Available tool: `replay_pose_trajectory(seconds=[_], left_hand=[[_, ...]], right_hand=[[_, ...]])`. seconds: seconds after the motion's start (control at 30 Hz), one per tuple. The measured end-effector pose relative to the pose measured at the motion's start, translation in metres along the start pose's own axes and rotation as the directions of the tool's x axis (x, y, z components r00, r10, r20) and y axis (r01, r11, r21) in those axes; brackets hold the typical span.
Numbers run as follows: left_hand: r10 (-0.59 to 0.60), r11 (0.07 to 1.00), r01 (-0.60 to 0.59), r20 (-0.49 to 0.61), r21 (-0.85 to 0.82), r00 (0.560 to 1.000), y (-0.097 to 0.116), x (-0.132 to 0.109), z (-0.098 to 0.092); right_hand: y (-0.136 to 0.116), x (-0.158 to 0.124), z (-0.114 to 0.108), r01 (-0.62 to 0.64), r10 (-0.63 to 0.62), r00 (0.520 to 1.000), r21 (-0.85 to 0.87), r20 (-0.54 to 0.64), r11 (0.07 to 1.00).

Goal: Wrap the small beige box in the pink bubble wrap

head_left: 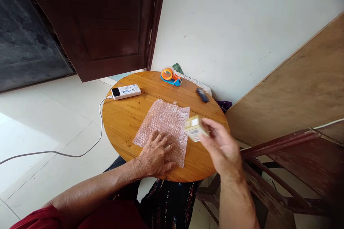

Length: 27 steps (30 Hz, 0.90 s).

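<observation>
A sheet of pinkish bubble wrap [163, 118] lies spread on the round wooden table [120, 125]. My left hand [158, 150] rests flat on its near part, fingers stretched out and palm down. Over the sheet's right edge, my right hand [223, 146] grips a small pale-yellow and white box [194, 128] between thumb and fingers. The box is tilted, and a barcode-like label shows on its side. Its far end is partly hidden by my fingers.
A white power bank [126, 91] with a cable [100, 125] sits at the table's left. At the back stands an orange and blue tape dispenser [171, 76]. A dark blurred-out object [202, 95] lies at the right. A wooden chair [285, 179] is beside the table.
</observation>
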<state>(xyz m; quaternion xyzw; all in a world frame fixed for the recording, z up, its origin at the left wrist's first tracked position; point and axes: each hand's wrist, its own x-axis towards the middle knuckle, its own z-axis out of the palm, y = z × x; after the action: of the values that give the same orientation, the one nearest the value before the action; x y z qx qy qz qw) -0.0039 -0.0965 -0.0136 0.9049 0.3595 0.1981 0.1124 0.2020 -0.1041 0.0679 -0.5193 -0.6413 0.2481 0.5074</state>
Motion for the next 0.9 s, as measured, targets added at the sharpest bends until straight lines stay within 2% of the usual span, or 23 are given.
replay_pose_trajectory(seconds=[0.03, 0.1, 0.17, 0.23, 0.33, 0.47, 0.63, 0.77, 0.9], left_hand=[[-0.008, 1.0, 0.008, -0.005, 0.0, 1.0, 0.0, 0.0, 0.0], [-0.021, 1.0, 0.021, -0.01, -0.003, 1.0, 0.001, 0.001, -0.001], [-0.022, 1.0, 0.022, -0.009, -0.011, 1.0, 0.001, 0.002, -0.001], [-0.013, 1.0, 0.013, -0.009, -0.016, 1.0, 0.001, 0.003, 0.0], [0.004, 1.0, -0.004, -0.027, -0.023, 1.0, 0.001, 0.003, 0.001], [-0.028, 0.994, 0.017, -0.104, -0.104, 0.994, -0.003, -0.001, -0.006], [-0.22, 0.975, 0.216, -0.124, -0.046, 0.967, -0.019, -0.009, -0.02], [-0.214, 0.976, 0.216, -0.113, 0.001, 0.97, -0.028, -0.012, -0.021], [-0.202, 0.978, 0.207, -0.115, 0.033, 0.972, -0.028, -0.013, -0.019]], right_hand=[[-0.011, 0.002, 0.012, 0.042, -0.04, 0.992, -0.013, 0.12, 0.999], [-0.018, 0.008, 0.037, 0.119, -0.097, 0.965, -0.077, 0.245, 0.99], [-0.005, 0.015, 0.056, 0.145, -0.102, 0.955, -0.142, 0.278, 0.979], [0.018, 0.02, 0.065, 0.128, -0.062, 0.962, -0.243, 0.265, 0.961], [0.045, 0.021, 0.063, 0.096, -0.025, 0.981, -0.373, 0.191, 0.923], [0.053, 0.014, 0.056, 0.114, -0.045, 0.985, -0.425, 0.168, 0.898], [0.062, 0.003, 0.059, 0.037, -0.001, 0.994, -0.331, 0.109, 0.943], [0.072, -0.001, 0.06, -0.047, 0.064, 0.995, -0.194, 0.081, 0.98], [0.069, -0.001, 0.063, -0.018, 0.041, 0.99, -0.169, 0.132, 0.985]])
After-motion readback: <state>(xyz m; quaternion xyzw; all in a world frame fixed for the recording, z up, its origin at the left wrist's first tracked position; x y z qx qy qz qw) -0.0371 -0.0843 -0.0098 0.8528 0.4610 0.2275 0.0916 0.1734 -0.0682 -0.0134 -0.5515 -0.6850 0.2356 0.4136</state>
